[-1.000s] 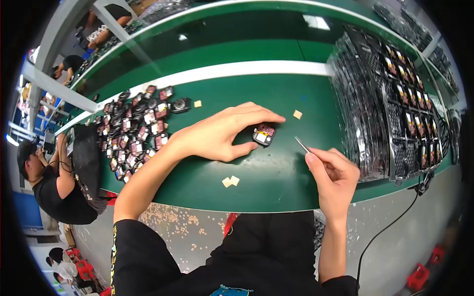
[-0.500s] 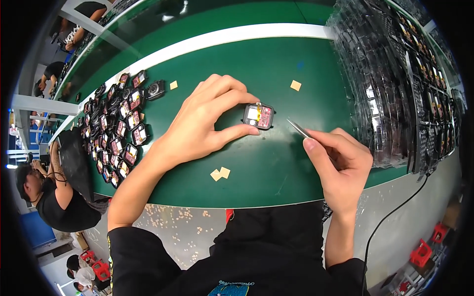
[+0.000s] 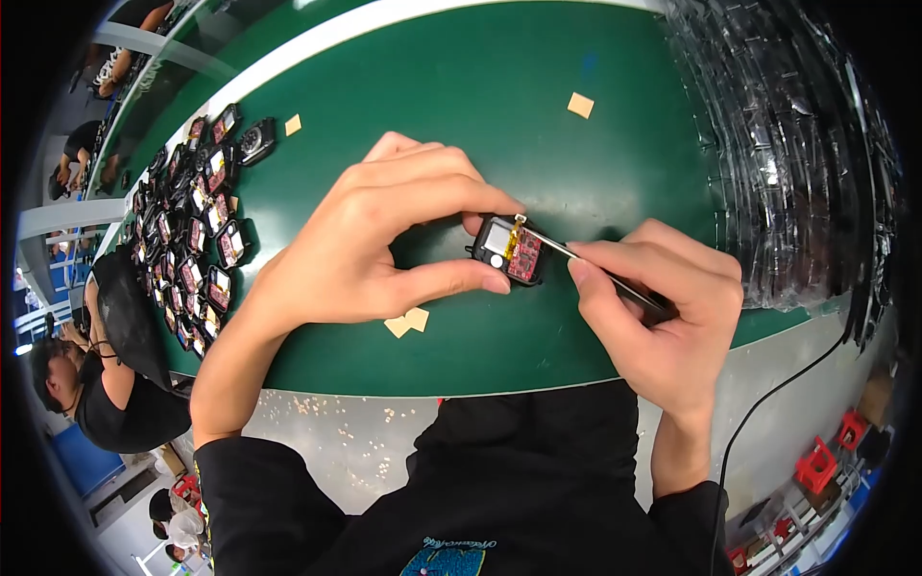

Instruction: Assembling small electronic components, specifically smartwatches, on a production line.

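Between the thumb and fingers of my left hand [image 3: 394,230] is an opened smartwatch body [image 3: 509,252], held by its sides over the green table. A white battery, a strip of yellow tape and a dark red circuit board show inside its black case. My right hand [image 3: 663,307] pinches a pair of tweezers [image 3: 576,259]. Their metal tips reach the upper edge of the watch body, near a small white piece by the yellow tape. Whether the tips grip that piece is too small to tell.
Many similar open watch bodies [image 3: 197,230] lie heaped at the left. Tall stacks of clear plastic trays [image 3: 778,163] stand at the right. Small tan squares [image 3: 580,106] lie scattered on the green table [image 3: 461,86]. A co-worker [image 3: 125,394] sits at the left; a black cable [image 3: 768,403] hangs at the right.
My right hand has brought the tweezers left onto the watch body. The watch body has turned slightly in my left hand. The whole view has shifted a little.
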Tool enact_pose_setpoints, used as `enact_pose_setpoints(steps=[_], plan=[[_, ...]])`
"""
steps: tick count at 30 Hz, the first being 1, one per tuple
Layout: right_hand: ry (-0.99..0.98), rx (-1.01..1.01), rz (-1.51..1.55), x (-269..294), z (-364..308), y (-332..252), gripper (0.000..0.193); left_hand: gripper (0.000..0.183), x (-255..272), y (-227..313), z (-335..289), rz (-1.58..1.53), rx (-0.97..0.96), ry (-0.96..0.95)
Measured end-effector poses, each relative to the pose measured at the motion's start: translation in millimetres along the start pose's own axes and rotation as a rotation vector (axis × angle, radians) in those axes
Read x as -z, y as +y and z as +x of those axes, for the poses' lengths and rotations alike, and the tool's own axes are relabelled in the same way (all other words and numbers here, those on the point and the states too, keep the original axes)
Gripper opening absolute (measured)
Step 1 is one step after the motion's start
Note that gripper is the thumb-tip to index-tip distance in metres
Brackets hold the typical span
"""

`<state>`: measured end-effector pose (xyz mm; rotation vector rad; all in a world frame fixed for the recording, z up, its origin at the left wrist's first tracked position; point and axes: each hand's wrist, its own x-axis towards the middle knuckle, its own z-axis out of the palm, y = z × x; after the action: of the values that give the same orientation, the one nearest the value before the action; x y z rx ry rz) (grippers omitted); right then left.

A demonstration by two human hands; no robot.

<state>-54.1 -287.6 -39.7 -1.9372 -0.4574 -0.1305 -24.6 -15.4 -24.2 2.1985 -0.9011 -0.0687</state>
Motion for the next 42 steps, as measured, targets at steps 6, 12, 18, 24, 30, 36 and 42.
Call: enact_pose_setpoints(steps=[6,12,18,24,30,36,42], plan=[[-0.048,-0.01,-0.059,0.6,2.4,-3.0,0.019,0.057,2.6,-0.8,1.1,0.035,-0.001,-0.026],[-0.027,0.012,-0.034,0.5,2.4,-0.8,0.021,0.058,3.5,-2.2,2.5,0.034,-0.001,-0.033],[-0.012,0.074,-0.074,3.2,1.7,0.3,0.023,0.059,-1.0,3.0,1.9,0.012,0.061,0.008],[0.023,0.116,-0.141,-0.7,-1.7,-2.7,0.029,0.057,-0.5,0.3,1.5,0.019,0.044,0.021],[0.02,0.157,-0.161,-3.8,-0.5,0.9,0.03,0.057,2.0,-2.2,1.0,0.005,0.048,-0.001],[-0.029,0.078,-0.072,-1.5,2.7,-0.7,0.024,0.06,7.6,-8.0,1.0,-0.039,0.012,-0.034],[-0.067,0.018,-0.014,2.8,4.4,-0.6,0.02,0.061,9.6,-12.6,1.5,-0.07,-0.014,-0.066]])
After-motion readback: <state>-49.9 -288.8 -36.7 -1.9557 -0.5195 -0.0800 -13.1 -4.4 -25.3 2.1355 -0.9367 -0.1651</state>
